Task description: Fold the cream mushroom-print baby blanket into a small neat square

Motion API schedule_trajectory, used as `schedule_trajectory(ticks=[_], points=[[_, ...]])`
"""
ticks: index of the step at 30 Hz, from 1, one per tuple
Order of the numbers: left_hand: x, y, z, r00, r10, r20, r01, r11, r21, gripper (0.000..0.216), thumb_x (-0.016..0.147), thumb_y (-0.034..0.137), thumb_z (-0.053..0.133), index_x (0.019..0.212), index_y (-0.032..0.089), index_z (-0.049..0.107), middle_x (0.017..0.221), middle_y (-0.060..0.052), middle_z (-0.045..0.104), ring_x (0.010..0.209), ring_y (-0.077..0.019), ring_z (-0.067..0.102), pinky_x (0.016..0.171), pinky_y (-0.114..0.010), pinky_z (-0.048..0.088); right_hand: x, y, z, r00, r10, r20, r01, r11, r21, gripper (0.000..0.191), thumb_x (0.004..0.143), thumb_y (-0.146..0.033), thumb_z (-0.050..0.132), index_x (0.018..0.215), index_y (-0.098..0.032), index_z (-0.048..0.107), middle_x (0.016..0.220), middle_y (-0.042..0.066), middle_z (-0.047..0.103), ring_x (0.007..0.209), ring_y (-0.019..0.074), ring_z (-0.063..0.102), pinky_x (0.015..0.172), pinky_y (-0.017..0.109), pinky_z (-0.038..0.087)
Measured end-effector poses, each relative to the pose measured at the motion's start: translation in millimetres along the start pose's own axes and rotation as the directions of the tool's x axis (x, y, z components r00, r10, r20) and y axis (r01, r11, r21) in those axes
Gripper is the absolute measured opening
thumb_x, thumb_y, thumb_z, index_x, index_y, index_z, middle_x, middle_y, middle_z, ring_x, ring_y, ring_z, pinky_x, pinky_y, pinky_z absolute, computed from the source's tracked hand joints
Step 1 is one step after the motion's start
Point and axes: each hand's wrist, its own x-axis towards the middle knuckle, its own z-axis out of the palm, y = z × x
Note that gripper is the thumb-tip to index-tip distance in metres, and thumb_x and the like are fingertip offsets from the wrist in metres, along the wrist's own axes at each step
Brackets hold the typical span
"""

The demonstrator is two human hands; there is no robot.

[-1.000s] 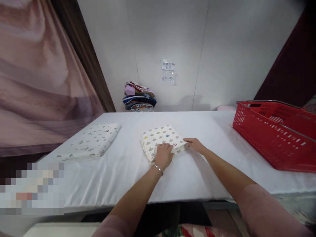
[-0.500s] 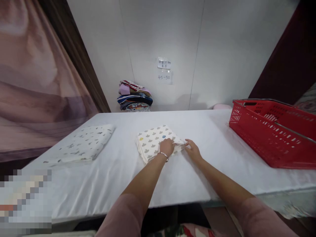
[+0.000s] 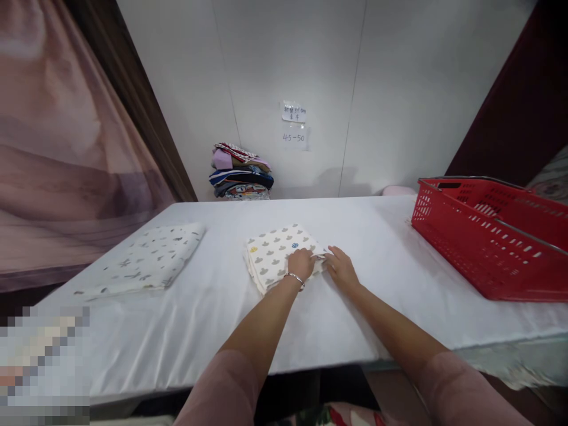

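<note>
A folded white cloth with grey crown prints (image 3: 275, 253) lies in the middle of the white table (image 3: 310, 319). My left hand (image 3: 300, 262), with a bracelet at the wrist, rests on the cloth's near right corner, fingers curled on the fabric. Beside it my right hand (image 3: 339, 268) touches the cloth's right edge, its fingers pinched at that edge.
A second folded patterned cloth (image 3: 148, 259) lies at the left of the table. A red plastic basket (image 3: 488, 234) stands at the right. A stack of folded clothes (image 3: 241, 174) sits against the back wall under a paper note (image 3: 293, 111). A pink curtain (image 3: 57, 148) hangs at the left.
My left hand slid from the cloth's near edge to its right corner. My right hand moved in to the same edge. The view shifted slightly.
</note>
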Motion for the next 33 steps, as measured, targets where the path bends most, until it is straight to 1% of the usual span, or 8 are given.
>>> schedule_trajectory(ticks=[5, 7, 12, 15, 18, 21, 27, 33], points=[[2, 1, 0, 1.000, -0.010, 0.003, 0.010, 1.000, -0.012, 0.036, 0.091, 0.039, 0.035, 0.092, 0.018, 0.065, 0.097, -0.009, 0.062, 0.095, -0.0219, 0.055, 0.077, -0.032, 0.042, 3, -12, -8, 0.994, -0.100, -0.041, 0.101, 0.995, 0.013, 0.028, 0.085, -0.018, 0.042, 0.106, -0.021, 0.061, 0.133, 0.009, 0.046, 0.129, 0.0219, 0.033, 0.102, 0.042, 0.032], [2, 1, 0, 1.000, -0.018, 0.009, 0.018, 1.000, -0.020, 0.037, 0.090, 0.039, 0.035, 0.092, 0.018, 0.065, 0.097, -0.009, 0.062, 0.095, -0.0218, 0.055, 0.077, -0.032, 0.042, 4, -17, -10, 0.991, -0.134, 0.007, 0.134, 0.990, -0.030, 0.029, 0.086, -0.017, 0.042, 0.106, -0.022, 0.062, 0.135, 0.008, 0.044, 0.130, 0.0230, 0.031, 0.101, 0.043, 0.032], [3, 1, 0, 0.999, -0.033, 0.012, 0.033, 0.999, -0.037, 0.036, 0.090, 0.040, 0.035, 0.093, 0.019, 0.065, 0.099, -0.008, 0.062, 0.096, -0.0201, 0.055, 0.078, -0.030, 0.041, 8, -22, -13, 0.990, -0.093, 0.106, 0.111, 0.976, -0.185, 0.033, 0.086, -0.014, 0.043, 0.112, -0.024, 0.061, 0.137, 0.011, 0.042, 0.132, 0.0268, 0.027, 0.101, 0.049, 0.026], [3, -1, 0, 0.999, -0.038, -0.003, 0.038, 0.998, -0.053, 0.035, 0.090, 0.040, 0.036, 0.093, 0.020, 0.065, 0.100, -0.007, 0.063, 0.095, -0.0196, 0.055, 0.078, -0.030, 0.041, 11, -18, -14, 0.982, -0.136, 0.134, 0.162, 0.964, -0.211, 0.030, 0.085, -0.011, 0.043, 0.105, -0.022, 0.063, 0.136, 0.009, 0.044, 0.132, 0.0256, 0.026, 0.103, 0.047, 0.023], [4, -2, -1, 0.998, -0.055, 0.006, 0.056, 0.994, -0.090, 0.035, 0.090, 0.040, 0.035, 0.093, 0.020, 0.064, 0.099, -0.006, 0.063, 0.092, -0.0189, 0.057, 0.076, -0.029, 0.042, 12, -12, -17, 0.971, -0.167, 0.172, 0.203, 0.954, -0.219, 0.032, 0.085, -0.011, 0.042, 0.107, -0.023, 0.062, 0.136, 0.008, 0.044, 0.132, 0.0241, 0.026, 0.102, 0.044, 0.024], [6, -1, -3, 0.998, -0.056, 0.017, 0.057, 0.993, -0.106, 0.036, 0.090, 0.041, 0.035, 0.094, 0.020, 0.064, 0.098, -0.006, 0.063, 0.090, -0.0190, 0.058, 0.073, -0.029, 0.043, 14, -9, -18, 0.975, -0.141, 0.171, 0.182, 0.950, -0.253, 0.034, 0.085, -0.011, 0.041, 0.112, -0.022, 0.059, 0.137, 0.010, 0.043, 0.132, 0.0250, 0.026, 0.102, 0.045, 0.023], [4, 5, -5, 1.000, 0.006, 0.010, -0.006, 1.000, -0.011, 0.036, 0.091, 0.039, 0.035, 0.094, 0.019, 0.064, 0.099, -0.008, 0.062, 0.094, -0.0213, 0.056, 0.073, -0.030, 0.043, 19, -11, -11, 0.986, -0.060, 0.154, 0.104, 0.948, -0.300, 0.027, 0.084, -0.012, 0.040, 0.099, -0.016, 0.063, 0.133, 0.013, 0.047, 0.130, 0.0290, 0.028, 0.102, 0.049, 0.020], [2, 4, -3, 0.999, 0.043, 0.032, -0.042, 0.999, -0.007, 0.031, 0.089, 0.035, 0.039, 0.093, 0.019, 0.065, 0.098, -0.009, 0.061, 0.095, -0.0223, 0.055, 0.075, -0.032, 0.043, 18, -10, -4, 0.982, 0.052, 0.182, 0.010, 0.946, -0.324, 0.026, 0.085, -0.016, 0.041, 0.101, -0.016, 0.063, 0.124, 0.014, 0.054, 0.125, 0.0311, 0.035, 0.100, 0.050, 0.021]])
